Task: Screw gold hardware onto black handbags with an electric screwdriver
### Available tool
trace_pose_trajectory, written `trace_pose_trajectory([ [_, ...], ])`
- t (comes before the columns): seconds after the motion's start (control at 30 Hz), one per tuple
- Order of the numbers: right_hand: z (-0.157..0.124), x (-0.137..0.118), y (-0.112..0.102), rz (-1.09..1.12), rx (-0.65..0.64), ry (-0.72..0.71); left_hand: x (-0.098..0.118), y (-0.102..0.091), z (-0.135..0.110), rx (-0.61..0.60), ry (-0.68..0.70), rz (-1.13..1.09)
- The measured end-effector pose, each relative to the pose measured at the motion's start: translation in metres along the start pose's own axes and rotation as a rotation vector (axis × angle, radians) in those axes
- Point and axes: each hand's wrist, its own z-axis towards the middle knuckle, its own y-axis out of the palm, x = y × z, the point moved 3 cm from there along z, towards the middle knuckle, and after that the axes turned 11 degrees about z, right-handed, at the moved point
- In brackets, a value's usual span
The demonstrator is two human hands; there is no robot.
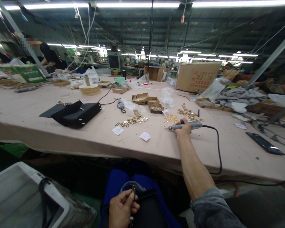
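Observation:
My right hand (184, 128) is wrapped round a grey corded electric screwdriver (195, 124) over the table, its thin tip pointing left. Just behind that tip lies a pile of small gold screws or fittings (171, 119). Down at my lap, my left hand (123, 205) pinches a small brass-coloured metal piece (134, 189) between thumb and fingers. A black bag or flap (148, 207) rests on my lap beneath it, partly hidden by the hand. Loose gold metal plates (133, 120) are spread across the middle of the table.
A black bag (78, 114) lies at the table's left. Small cardboard boxes (156, 108), a tape roll (89, 89) and a large carton (197, 77) stand farther back. A phone (264, 143) lies at right, and a plastic crate (26, 196) is at lower left. Another person (49, 53) works far left.

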Motion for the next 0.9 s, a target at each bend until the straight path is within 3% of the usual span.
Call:
trace_pose_trajectory([
  [0.17,0.002,0.006,-0.002,-0.001,0.049,-0.022,-0.006,0.004,0.004,0.004,0.008,-0.011],
  [0.37,0.003,0.012,-0.002,0.014,0.076,-0.03,0.008,0.004,-0.005,-0.011,0.034,0.021],
  [0.9,0.0,-0.003,-0.009,-0.014,0.028,-0.042,0.025,0.002,-0.014,0.017,0.017,-0.01],
])
